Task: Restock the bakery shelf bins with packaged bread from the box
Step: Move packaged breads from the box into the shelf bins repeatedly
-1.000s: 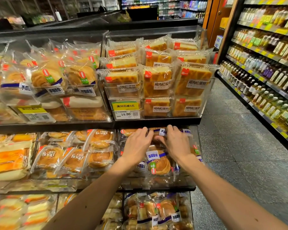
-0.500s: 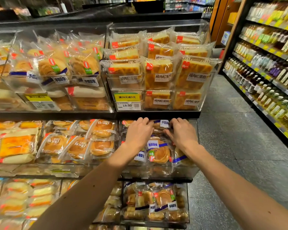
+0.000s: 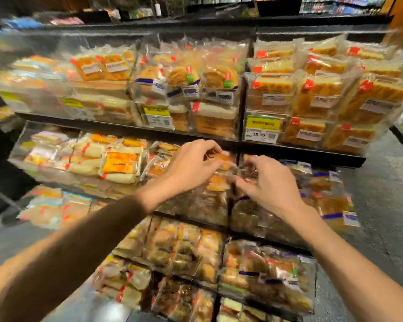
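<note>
At frame centre, both hands work the middle shelf bin [image 3: 249, 219]. The left hand [image 3: 191, 166] curls its fingers round a bun pack [image 3: 226, 166]. The right hand [image 3: 268, 182] is curled too, but blur hides any hold. The bins look nearly full and no box shows, so probably little remains.

— Where can the middle bin [image 3: 207, 214] be reached?
— Through the slot left at 12 o'clock, under the shelf [image 3: 126, 132] and above the packs [image 3: 215, 184].
— What is blocked?
— 9 and 3 o'clock are walled by full side bins [image 3: 63, 175]; floor [image 3: 386, 205] is left open beyond, at 4.
</note>
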Available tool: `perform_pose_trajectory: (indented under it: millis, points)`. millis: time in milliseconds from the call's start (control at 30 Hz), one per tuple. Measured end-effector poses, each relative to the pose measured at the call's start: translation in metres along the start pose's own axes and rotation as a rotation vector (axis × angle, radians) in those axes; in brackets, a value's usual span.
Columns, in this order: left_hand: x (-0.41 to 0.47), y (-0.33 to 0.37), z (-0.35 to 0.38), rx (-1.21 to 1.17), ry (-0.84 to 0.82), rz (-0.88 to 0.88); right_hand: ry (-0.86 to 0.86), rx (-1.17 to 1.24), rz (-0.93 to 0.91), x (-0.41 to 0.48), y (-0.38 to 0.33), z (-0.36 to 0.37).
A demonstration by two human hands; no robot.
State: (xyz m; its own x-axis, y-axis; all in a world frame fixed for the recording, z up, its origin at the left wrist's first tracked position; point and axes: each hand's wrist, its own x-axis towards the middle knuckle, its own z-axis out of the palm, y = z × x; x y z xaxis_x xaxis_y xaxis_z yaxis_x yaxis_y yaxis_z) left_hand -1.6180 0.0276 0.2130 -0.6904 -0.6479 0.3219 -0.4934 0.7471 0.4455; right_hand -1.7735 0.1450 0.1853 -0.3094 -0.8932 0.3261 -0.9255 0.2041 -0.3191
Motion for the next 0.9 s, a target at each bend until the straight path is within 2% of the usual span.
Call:
perform_pose_trajectory:
  millis: [133,200,400,500,633,733,900]
  points:
    - [-0.115,-0.083,-0.103,0.060,0.024,-0.160,-0.115,0.139,-0.263,-0.011,-0.143,0.039]
    - [-0.186,-0.134,-0.156,0.167,0.030,-0.261,-0.194,0.195,-0.411,-0.020,-0.223,0.068]
    - [-0.427,-0.252,-0.288,0.433,0.056,-0.700,-0.341,0.465,-0.711,-0.076,-0.480,0.169]
    - [-0.525,-0.295,-0.326,0.452,0.056,-0.964,-0.517,0.439,-0.836,-0.106,-0.592,0.208]
    - [-0.615,-0.357,-0.365,0.356,0.131,-1.260,-0.621,0.364,-1.026,-0.134,-0.711,0.250]
    - [-0.670,-0.415,-0.387,0.316,0.238,-1.363,-0.680,0.328,-1.109,-0.140,-0.792,0.292]
    - [-0.741,-0.539,-0.429,0.354,0.255,-1.464,-0.765,0.282,-1.203,-0.133,-0.930,0.373]
